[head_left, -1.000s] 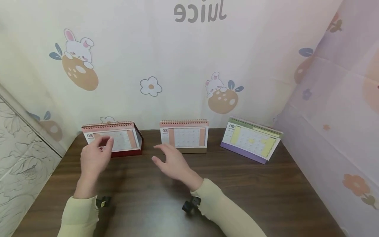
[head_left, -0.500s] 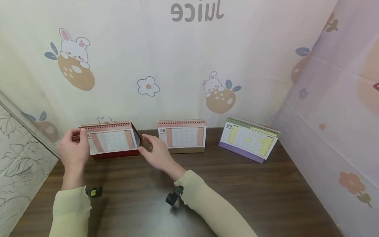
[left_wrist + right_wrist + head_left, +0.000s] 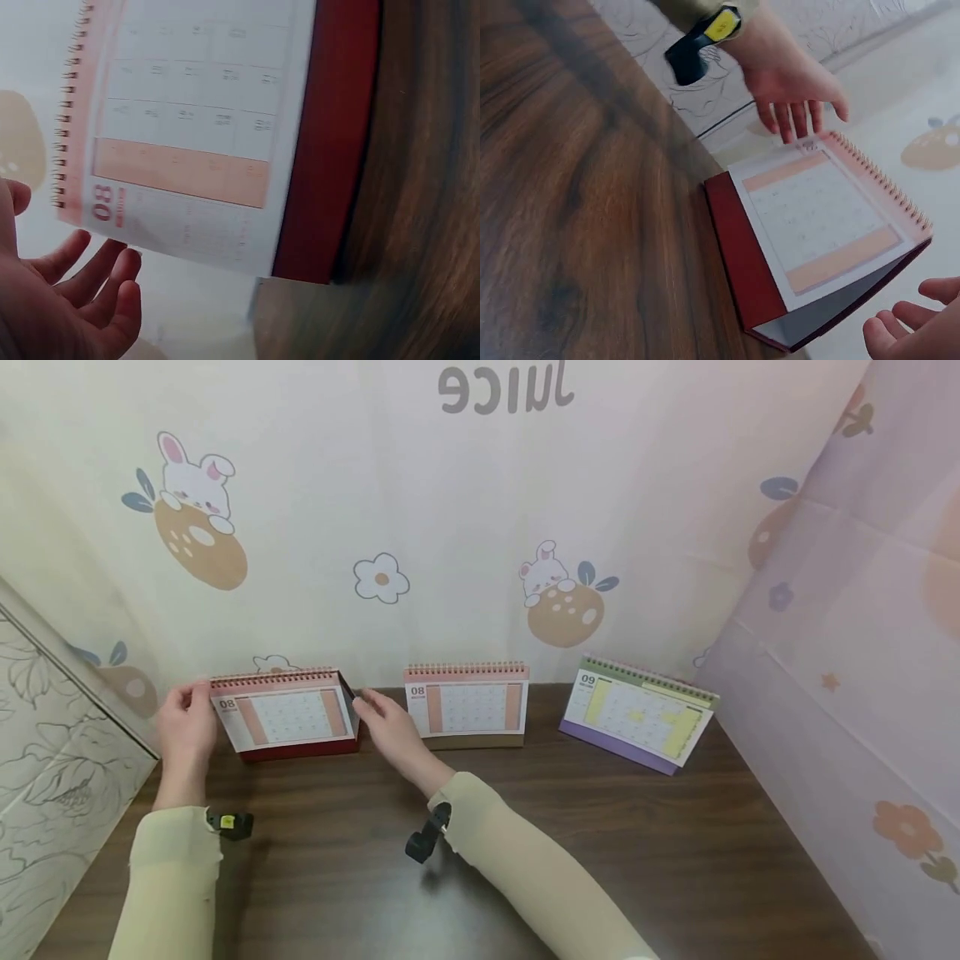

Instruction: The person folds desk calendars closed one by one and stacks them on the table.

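Observation:
A desk calendar (image 3: 294, 713) with a pink header, a wire spiral and a dark red base stands at the left of the table. My left hand (image 3: 186, 727) is beside its left end, fingers loosely bent at the page edge in the left wrist view. By the opposite end is my right hand (image 3: 393, 732), its fingers extended past the calendar's open triangular side. Whether either hand touches the calendar cannot be made out. In the right wrist view the red-based calendar (image 3: 817, 217) stands between the left hand (image 3: 791, 82) and the right fingers (image 3: 907, 322).
A second pink-topped calendar (image 3: 472, 708) with a brown base stands to the right of my right hand. Farther right, a green-topped calendar (image 3: 637, 717) on a purple base is angled. Behind them hangs a printed curtain (image 3: 450, 502). All stand on a dark wooden table (image 3: 600, 843).
Both hands have moved left and up: the left from in front of the red-based calendar to its left end, the right from before the middle calendar to the red-based one's right end.

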### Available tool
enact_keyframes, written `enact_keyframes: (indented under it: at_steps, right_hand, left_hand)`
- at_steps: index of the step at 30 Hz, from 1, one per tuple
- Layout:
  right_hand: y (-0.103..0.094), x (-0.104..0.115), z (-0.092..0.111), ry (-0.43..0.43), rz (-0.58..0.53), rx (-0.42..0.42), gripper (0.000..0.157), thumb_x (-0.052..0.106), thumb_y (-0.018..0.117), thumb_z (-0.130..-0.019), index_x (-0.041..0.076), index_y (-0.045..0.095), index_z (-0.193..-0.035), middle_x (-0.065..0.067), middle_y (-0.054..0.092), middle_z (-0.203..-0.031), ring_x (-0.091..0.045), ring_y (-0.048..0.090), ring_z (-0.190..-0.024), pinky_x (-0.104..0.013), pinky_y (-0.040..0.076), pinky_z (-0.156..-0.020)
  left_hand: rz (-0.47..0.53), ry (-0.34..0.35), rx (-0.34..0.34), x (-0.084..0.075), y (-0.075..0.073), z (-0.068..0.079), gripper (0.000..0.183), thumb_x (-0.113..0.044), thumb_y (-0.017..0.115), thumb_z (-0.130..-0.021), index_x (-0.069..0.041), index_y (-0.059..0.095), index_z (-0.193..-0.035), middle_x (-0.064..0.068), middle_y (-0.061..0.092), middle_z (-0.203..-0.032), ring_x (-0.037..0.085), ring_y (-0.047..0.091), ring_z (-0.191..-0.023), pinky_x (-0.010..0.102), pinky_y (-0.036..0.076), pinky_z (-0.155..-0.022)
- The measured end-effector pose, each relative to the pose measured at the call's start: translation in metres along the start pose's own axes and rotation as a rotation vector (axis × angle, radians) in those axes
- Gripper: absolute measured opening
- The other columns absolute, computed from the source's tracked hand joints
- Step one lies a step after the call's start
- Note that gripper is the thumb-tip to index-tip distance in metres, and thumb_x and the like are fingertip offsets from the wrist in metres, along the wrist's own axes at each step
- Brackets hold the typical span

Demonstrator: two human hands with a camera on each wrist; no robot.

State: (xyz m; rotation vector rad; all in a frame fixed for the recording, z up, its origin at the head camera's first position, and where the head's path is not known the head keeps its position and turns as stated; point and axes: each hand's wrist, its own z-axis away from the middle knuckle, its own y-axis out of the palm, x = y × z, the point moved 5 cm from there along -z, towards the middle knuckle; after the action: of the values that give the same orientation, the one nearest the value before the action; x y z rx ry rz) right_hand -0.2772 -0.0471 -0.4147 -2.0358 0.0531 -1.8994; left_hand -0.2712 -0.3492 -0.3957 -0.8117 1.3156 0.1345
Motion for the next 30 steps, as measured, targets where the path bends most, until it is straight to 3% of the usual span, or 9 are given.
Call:
enact_keyframes:
  at_steps: [6,12,22,30]
  right_hand:
    - [0.009,-0.005,-0.012,0.086,-0.144,0.076,0.065,0.056,0.032,-0.104,0.013,0.041,-0.153,0.001,0.038,-0.157,-0.015,0.031,-0.144,-0.033,0.026,-0.116]
    - [0.017,-0.005,-0.019,0.104,-0.210,0.134,0.070,0.059,0.027,-0.104,0.012,0.036,-0.155,-0.011,0.044,-0.152,-0.029,0.042,-0.138,-0.038,0.035,-0.111]
    - [0.028,-0.001,-0.020,0.110,-0.327,0.169,0.065,0.056,0.032,-0.105,0.017,0.032,-0.157,-0.008,0.036,-0.157,-0.029,0.043,-0.138,-0.038,0.051,-0.096]
    - [0.029,-0.007,-0.021,0.125,-0.310,0.161,0.062,0.055,0.032,-0.105,0.021,0.032,-0.157,-0.008,0.037,-0.157,-0.030,0.044,-0.137,-0.038,0.052,-0.094]
  left_hand:
    - [0.059,-0.049,0.073,0.009,0.006,-0.004,0.077,-0.068,0.026,-0.099,-0.014,0.042,-0.151,0.011,0.040,-0.152,0.025,0.039,-0.126,0.040,0.036,-0.098]
    - [0.109,-0.057,0.103,0.007,0.009,-0.006,0.077,-0.068,0.028,-0.099,-0.015,0.036,-0.155,0.009,0.029,-0.161,0.024,0.028,-0.142,0.048,0.024,-0.116]
    - [0.178,-0.136,0.074,0.009,0.010,-0.008,0.074,-0.068,0.035,-0.098,-0.020,0.034,-0.155,0.001,0.023,-0.163,0.019,0.020,-0.148,0.044,0.018,-0.119]
    - [0.250,-0.235,0.019,0.011,0.015,-0.010,0.083,-0.073,0.051,-0.089,-0.015,0.047,-0.149,0.004,0.040,-0.153,0.016,0.036,-0.131,0.037,0.029,-0.111]
